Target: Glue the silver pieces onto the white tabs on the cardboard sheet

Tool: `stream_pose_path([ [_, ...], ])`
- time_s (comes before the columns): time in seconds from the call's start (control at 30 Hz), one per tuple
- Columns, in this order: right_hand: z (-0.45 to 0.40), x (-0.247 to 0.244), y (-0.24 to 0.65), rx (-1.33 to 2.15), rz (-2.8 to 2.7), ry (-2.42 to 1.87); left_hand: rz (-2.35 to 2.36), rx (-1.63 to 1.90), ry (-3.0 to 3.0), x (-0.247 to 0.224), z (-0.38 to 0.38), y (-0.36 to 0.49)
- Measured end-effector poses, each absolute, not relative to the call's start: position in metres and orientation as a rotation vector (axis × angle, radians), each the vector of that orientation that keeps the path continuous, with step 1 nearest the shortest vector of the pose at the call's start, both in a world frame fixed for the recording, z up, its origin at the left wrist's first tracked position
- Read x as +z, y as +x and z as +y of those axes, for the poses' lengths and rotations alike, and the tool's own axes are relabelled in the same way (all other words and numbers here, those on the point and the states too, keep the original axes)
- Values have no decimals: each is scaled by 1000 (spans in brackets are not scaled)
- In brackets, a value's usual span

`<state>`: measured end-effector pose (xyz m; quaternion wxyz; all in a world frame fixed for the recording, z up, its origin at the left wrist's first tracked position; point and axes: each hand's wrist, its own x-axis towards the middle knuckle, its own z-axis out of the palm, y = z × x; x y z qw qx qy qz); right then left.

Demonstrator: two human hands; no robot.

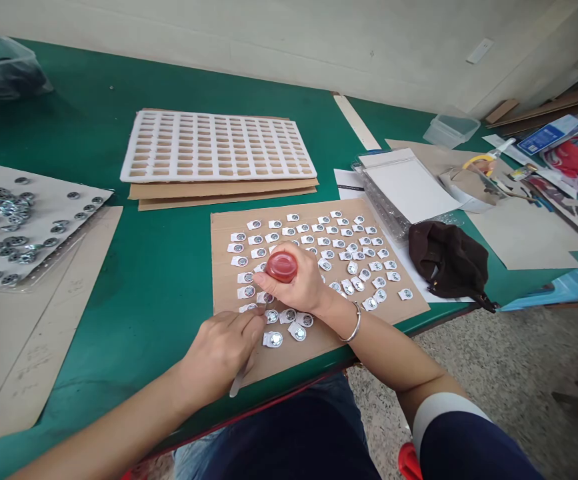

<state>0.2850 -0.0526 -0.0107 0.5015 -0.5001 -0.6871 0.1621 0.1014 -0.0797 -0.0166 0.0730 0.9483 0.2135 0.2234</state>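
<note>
My right hand is wrapped round a tool with a rounded red top, held upright over a cardboard sheet. What lies under the tool is hidden by my fingers. Just left of it, my left hand is closed on a thin metal tool, whose end sticks out below the palm. Its fingertips are at a small white tab with a round metal piece. Many similar tabs lie on the cardboard, such as one near the front.
A white slotted tray rests on cardboard behind. At left, metal discs lie on a white sheet. To the right are a dark brown cloth bag, white sheets, yellow-handled scissors and a clear plastic box.
</note>
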Motion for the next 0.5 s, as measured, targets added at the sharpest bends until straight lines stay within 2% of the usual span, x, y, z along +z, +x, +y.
stream_pose_path([
  [0.5,-58,-2,288,422,-1756,-1258,664,695,2611,-16,-69,99],
])
